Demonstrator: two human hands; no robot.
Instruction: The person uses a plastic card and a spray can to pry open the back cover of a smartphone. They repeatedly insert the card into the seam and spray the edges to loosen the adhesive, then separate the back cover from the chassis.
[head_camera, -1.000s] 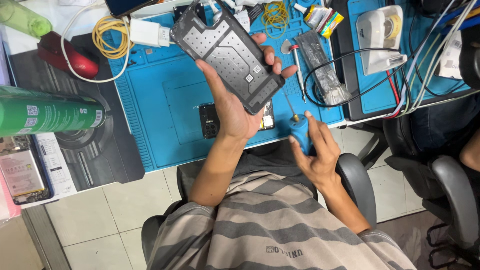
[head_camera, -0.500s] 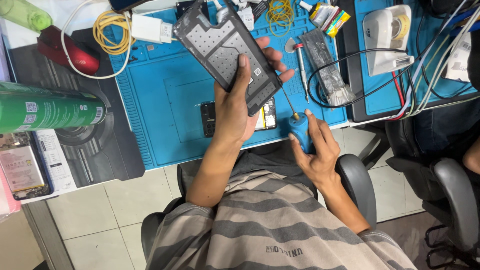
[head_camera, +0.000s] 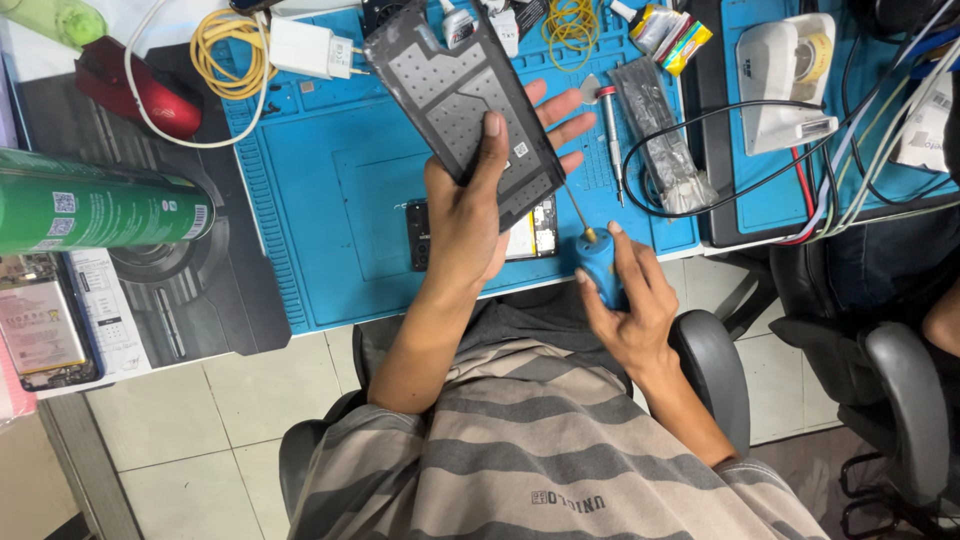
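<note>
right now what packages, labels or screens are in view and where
Green spray can: lying at left, white label patches.
White leaflet: below the can, printed.
Phone screen part: far left edge, pale panel, dark frame.
Small packets: top centre-right, yellow and multicoloured.
Clear bag: right of the mat, dark contents.

The phone back panel (head_camera: 462, 105) lies across the left hand's fingers (head_camera: 560, 128), with the thumb pressed on its near face. Beneath that hand, on the work mat (head_camera: 320, 190), lies the opened phone (head_camera: 530, 238). The screwdriver (head_camera: 596, 262) sits between the right hand's fingers (head_camera: 618, 250), its shaft pointing up toward the panel's lower corner. Beyond the left fingertips, a second screwdriver (head_camera: 612, 140) lies on the mat, with a bagged part (head_camera: 660, 150) just right of it.
</note>
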